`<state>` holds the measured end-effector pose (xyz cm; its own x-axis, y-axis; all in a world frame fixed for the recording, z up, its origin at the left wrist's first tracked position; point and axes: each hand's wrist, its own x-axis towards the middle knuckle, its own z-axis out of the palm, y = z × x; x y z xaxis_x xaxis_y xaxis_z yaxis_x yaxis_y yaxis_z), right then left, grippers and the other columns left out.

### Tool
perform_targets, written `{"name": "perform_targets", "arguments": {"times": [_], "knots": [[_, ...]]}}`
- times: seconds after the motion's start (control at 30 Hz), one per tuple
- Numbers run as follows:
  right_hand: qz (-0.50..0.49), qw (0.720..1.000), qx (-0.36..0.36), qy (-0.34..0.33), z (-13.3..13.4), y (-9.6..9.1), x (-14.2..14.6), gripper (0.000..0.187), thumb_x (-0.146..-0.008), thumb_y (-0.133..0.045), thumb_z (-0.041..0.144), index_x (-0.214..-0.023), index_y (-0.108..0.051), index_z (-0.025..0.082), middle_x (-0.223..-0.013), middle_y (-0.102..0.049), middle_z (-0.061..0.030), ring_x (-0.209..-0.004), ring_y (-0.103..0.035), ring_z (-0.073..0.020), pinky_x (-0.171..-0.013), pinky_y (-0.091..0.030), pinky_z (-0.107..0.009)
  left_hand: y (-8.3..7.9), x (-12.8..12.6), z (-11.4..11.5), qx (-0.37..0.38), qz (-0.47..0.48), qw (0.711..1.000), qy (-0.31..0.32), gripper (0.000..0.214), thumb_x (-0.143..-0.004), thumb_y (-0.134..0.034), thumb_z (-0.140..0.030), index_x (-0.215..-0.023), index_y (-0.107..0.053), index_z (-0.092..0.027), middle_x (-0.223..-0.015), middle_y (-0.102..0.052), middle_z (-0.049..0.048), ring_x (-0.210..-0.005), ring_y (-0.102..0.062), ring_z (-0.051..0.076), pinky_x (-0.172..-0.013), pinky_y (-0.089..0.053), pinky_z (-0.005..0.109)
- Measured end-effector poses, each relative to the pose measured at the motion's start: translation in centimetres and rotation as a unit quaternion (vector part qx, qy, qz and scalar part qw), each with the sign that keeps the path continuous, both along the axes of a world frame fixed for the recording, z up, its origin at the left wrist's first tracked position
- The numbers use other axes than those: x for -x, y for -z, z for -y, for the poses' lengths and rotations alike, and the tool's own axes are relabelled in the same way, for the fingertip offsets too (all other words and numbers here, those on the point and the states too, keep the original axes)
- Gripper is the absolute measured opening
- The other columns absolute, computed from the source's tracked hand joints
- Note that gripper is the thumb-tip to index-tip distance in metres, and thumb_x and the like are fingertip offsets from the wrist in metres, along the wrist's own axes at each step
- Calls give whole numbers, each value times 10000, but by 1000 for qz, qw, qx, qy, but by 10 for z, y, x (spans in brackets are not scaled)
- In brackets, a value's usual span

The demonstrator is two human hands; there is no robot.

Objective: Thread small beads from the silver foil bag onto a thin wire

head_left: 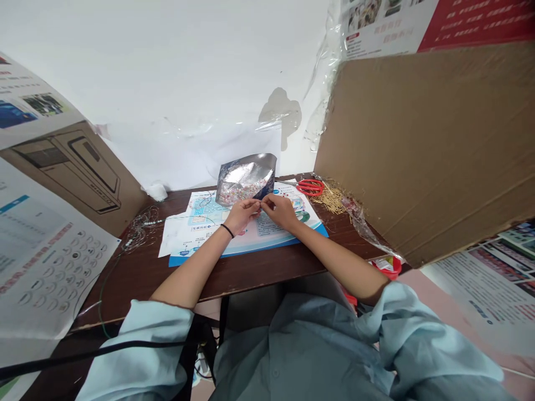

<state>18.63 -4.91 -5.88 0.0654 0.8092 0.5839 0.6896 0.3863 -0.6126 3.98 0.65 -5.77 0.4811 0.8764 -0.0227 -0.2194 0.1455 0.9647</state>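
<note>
Silver foil bag (246, 175) of beads (236, 193), light and crinkly, best taken by its top edge, stands just beyond the left grip (241, 216) and right grip (281, 211), pinched together on something too small to tell.

Scissors (310, 187) right of foil pouch (246, 178)

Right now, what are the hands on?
Left hand, right hand meeting at fingertips, held item too small to tell. Silver foil pouch just beyond, on printed leaflet. Red-handled scissors further right.
</note>
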Motion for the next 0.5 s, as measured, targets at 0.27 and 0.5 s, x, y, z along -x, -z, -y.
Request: {"name": "perform_targets", "arguments": {"times": [0.27,0.5], "knots": [[-14,1000,7,-13,-3,3,-1,90,-851,-562,269,-833,-620,202,-705,-631,13,-633,-533,-124,-644,-376,-237,2,0,-2,1,-10,1000,-5,386,-511,-878,-423,-684,-688,-135,-662,-604,23,-669,-537,118,-672,-468,271],[5,999,10,-31,-4,4,-1,125,-868,-531,271,-863,-639,210,-768,-672,-2,-663,-564,-130,-662,-394,-240,2,0,0,-27,-44,999,-17,302,-655,-806,-384,-627,-652,-126,-591,-579,20,-574,-518,104,-566,-429,239]]}}
